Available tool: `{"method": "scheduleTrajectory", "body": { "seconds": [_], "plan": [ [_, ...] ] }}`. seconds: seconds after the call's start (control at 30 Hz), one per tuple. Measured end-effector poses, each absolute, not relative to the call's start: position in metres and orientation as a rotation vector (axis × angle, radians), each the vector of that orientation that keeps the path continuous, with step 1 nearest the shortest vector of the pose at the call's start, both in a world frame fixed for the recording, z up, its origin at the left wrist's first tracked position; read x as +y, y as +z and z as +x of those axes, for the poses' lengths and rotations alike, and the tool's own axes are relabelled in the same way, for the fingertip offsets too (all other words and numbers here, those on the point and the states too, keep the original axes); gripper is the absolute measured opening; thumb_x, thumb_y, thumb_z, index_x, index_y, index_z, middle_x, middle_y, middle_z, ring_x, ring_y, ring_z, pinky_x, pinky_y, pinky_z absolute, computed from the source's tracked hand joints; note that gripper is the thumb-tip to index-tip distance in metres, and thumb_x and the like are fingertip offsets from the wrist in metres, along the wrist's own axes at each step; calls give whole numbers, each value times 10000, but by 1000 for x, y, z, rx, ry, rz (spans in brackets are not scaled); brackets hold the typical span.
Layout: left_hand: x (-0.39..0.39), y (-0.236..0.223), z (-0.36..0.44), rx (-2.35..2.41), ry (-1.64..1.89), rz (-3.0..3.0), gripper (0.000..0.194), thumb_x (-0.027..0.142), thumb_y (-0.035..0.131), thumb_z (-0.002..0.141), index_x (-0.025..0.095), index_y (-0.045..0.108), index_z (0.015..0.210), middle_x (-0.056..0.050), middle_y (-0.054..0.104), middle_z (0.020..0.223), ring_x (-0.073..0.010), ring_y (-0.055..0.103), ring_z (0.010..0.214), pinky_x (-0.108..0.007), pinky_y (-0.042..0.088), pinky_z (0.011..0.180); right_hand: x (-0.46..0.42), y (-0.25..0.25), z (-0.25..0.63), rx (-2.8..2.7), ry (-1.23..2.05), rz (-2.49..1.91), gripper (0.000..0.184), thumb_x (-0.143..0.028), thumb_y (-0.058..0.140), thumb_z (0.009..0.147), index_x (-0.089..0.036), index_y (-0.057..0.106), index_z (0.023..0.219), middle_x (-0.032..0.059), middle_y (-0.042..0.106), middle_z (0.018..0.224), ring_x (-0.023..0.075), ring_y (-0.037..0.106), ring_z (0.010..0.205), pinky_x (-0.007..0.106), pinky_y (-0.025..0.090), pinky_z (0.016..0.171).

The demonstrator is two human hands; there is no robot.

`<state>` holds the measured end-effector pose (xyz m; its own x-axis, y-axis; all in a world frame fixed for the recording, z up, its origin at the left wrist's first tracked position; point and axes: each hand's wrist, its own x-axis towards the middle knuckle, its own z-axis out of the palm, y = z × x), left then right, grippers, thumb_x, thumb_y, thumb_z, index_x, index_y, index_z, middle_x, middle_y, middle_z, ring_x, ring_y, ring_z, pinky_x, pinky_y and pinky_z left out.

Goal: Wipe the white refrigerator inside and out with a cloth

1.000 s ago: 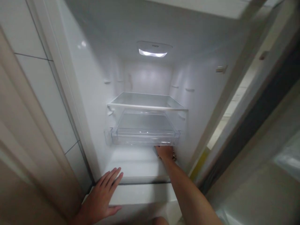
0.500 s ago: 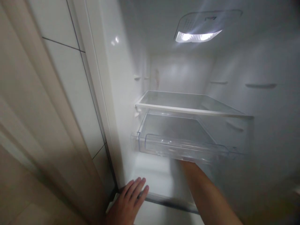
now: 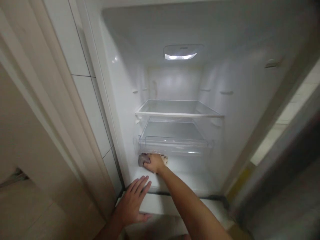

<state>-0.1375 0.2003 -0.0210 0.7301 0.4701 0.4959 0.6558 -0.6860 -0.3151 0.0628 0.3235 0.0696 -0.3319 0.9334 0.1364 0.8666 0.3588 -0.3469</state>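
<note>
Inside the fridge, my right hand (image 3: pixel 156 163) grips a bunched greyish-brown cloth (image 3: pixel 143 160) near the left wall, just above the fridge floor (image 3: pixel 185 175). Another bit of the cloth, lighter and patterned, shows past the far side of the hand. Over the hand hangs a clear plastic drawer (image 3: pixel 175 146), its front rim close to the knuckles. My left hand (image 3: pixel 132 201) rests with fingers stretched out at the front left edge of the fridge, holding nothing.
A glass shelf (image 3: pixel 175 107) spans the fridge above the drawer. The lamp (image 3: pixel 181 56) glows on the ceiling. To the right stands the blurred open door (image 3: pixel 285 156); at left are white wall tiles (image 3: pixel 86 96) and a beige frame (image 3: pixel 57 110).
My right hand has come out from under the drawer toward the left wall, with the cloth now visible. The view has drawn back, and the left hand stays at the front edge.
</note>
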Motion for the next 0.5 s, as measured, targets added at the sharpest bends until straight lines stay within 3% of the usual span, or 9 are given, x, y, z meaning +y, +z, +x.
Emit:
{"method": "scheduleTrajectory", "body": {
  "seconds": [0.17, 0.5],
  "plan": [
    [197, -18, -137, -848, -575, -2456, 1194, 886, 613, 854, 161, 291, 1747, -170, 531, 1676, -355, 491, 1511, -458, 237, 1295, 263, 73, 99, -2343, 249, -1597, 391, -520, 668, 956, -232, 798, 1185, 83, 742, 1262, 278, 676, 1194, 327, 495, 1023],
    [195, -15, -135, -837, -596, -2440, 1119, 804, 651, 891, 177, 297, 1747, -145, 486, 1719, -350, 482, 1525, -459, 277, 1293, 239, 72, 202, -1863, 73, -2168, 552, -539, 535, 1022, -148, 720, 1366, 217, 665, 1402, 367, 627, 1279, 444, 496, 1056]
  ]
}}
